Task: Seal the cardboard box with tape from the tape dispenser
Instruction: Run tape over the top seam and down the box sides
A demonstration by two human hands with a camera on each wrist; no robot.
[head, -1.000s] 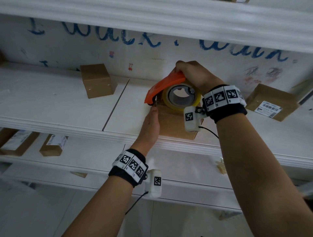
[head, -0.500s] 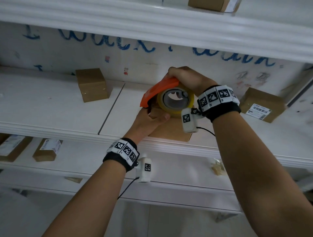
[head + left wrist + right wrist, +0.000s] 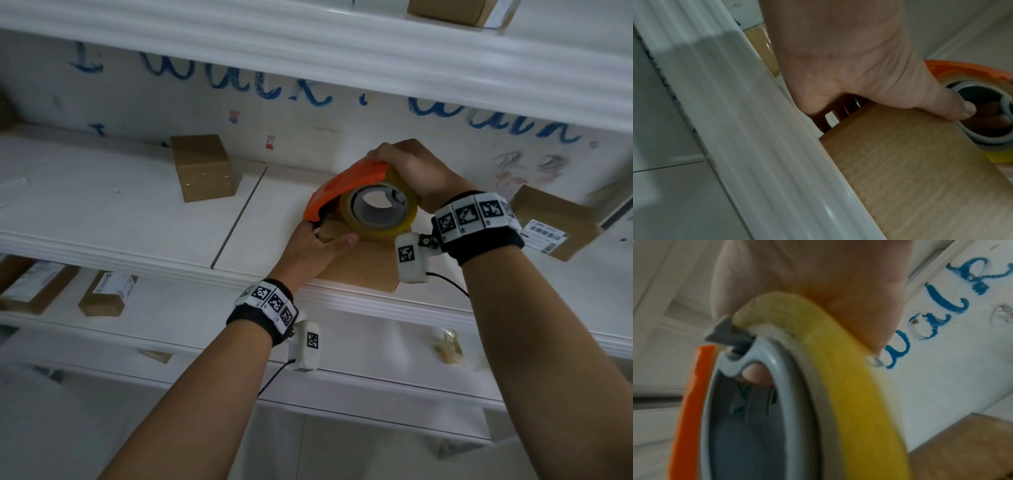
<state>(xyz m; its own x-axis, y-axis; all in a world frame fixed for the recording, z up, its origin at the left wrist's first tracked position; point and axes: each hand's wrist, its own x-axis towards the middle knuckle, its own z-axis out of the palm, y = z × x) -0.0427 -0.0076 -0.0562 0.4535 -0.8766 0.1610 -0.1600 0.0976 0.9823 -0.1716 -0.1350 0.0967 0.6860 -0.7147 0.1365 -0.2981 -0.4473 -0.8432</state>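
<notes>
A brown cardboard box (image 3: 363, 270) stands at the front edge of the white shelf (image 3: 137, 253). An orange tape dispenser (image 3: 346, 188) with a yellowish tape roll (image 3: 380, 219) rests on its top. My right hand (image 3: 407, 168) grips the dispenser from above, one fingertip inside the grey hub (image 3: 756, 418). My left hand (image 3: 322, 240) holds the box's upper left corner, just under the dispenser's nose. Its thumb (image 3: 953, 107) lies along the top edge of the box (image 3: 920, 170), and its fingers reach down the left side. The tape end is hidden.
Other cardboard boxes stand on the same shelf at back left (image 3: 202, 168) and right (image 3: 555, 226). More lie on the lower shelf (image 3: 106, 294) and on the shelf above (image 3: 455, 10). A crumpled scrap (image 3: 448, 346) lies on the lower shelf. The wall behind bears blue writing.
My left hand went from lying straight against the box's left side to gripping its corner, thumb now across the top edge. The dispenser stays on the box top.
</notes>
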